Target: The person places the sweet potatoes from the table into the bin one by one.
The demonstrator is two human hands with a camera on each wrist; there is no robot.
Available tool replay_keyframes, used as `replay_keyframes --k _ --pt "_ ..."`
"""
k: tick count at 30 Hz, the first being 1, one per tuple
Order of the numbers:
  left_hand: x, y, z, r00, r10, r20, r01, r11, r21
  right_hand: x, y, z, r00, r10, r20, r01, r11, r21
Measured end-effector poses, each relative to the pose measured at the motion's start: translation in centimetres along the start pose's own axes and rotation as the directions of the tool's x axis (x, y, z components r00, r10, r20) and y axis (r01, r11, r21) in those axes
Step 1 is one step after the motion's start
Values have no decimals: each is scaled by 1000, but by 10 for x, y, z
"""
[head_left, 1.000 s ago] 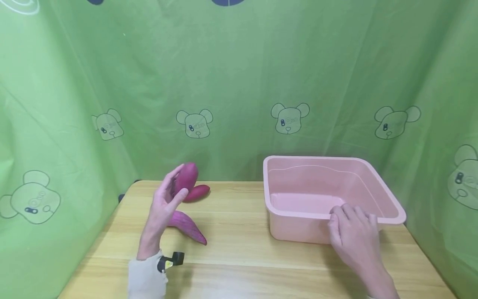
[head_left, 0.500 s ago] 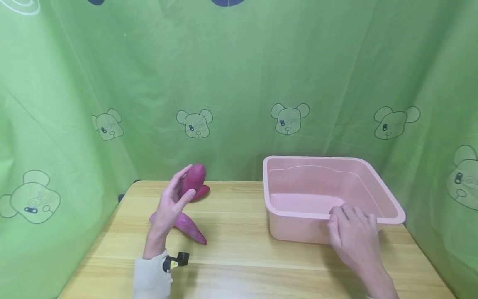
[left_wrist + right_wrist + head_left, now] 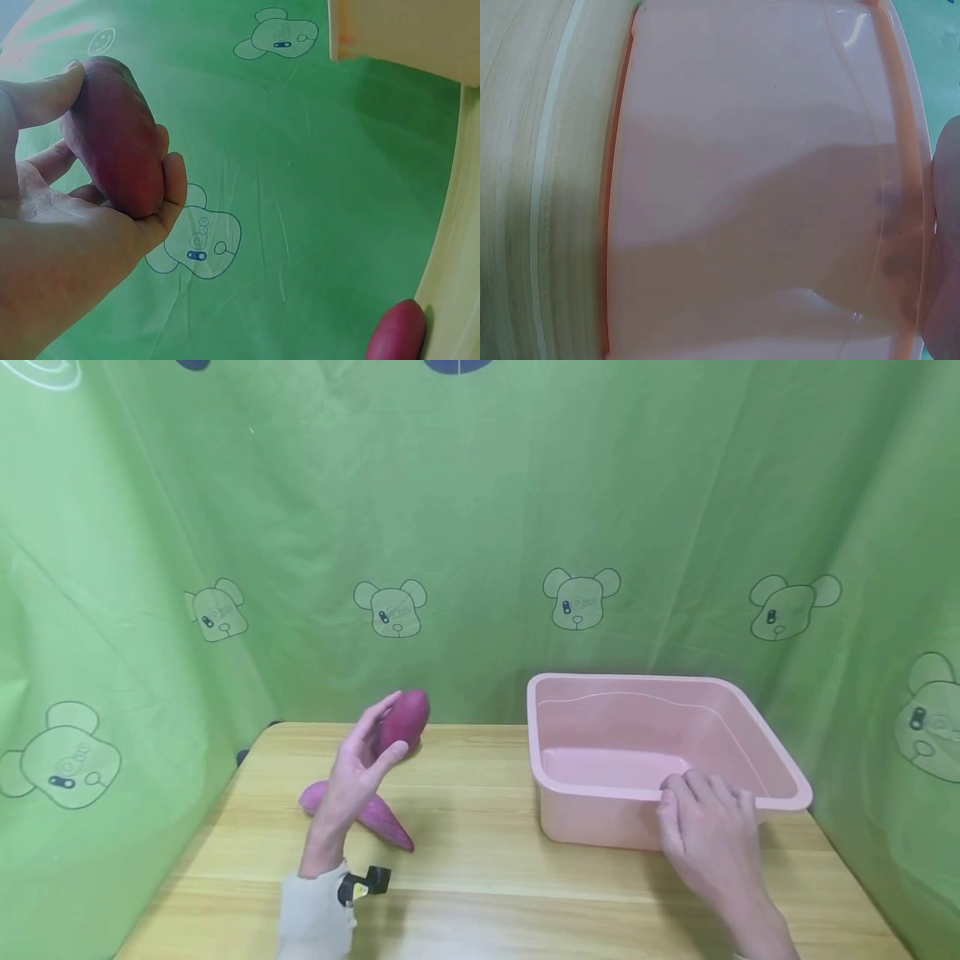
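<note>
Head view: your left hand (image 3: 358, 781) grips a purple sweet potato (image 3: 403, 720), raised above the desk's (image 3: 480, 860) rear left part. A second sweet potato (image 3: 375, 817) lies on the desk just below that hand. Your right hand (image 3: 708, 831) rests with curled fingers on the near rim of the pink tub (image 3: 652, 752), at the desk's right side.

Left wrist view: thumb and fingers (image 3: 174, 180) wrap the sweet potato (image 3: 116, 135); another potato's tip (image 3: 396, 334) shows at the desk's edge.

Right wrist view: the tub wall (image 3: 765, 187) fills the frame, fingertips touching its rim.
</note>
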State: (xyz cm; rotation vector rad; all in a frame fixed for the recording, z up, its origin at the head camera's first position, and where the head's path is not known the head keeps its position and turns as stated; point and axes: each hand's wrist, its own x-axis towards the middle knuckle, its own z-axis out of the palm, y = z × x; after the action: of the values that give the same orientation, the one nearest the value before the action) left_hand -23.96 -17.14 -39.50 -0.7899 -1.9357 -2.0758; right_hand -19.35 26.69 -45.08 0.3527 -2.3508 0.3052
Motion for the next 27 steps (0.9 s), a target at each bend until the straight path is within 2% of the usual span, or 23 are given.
replay_keyframes --k 4,11,19,27 --pt "1 0 3 1000 -4 3 4 1000 9 0 0 0 1000 -4 -6 4 1000 2" --pt "3 -2 8 1000 -9 -6 9 995 103 1 -1 -1 1000 -2 2 2 1000 0" --pt "6 -3 15 1000 0 9 -1 995 97 0 -2 -2 1000 10 20 -10 1000 5" --pt "11 -2 23 1000 3 24 -6 994 108 0 -2 -2 1000 1 -1 -1 1000 9"
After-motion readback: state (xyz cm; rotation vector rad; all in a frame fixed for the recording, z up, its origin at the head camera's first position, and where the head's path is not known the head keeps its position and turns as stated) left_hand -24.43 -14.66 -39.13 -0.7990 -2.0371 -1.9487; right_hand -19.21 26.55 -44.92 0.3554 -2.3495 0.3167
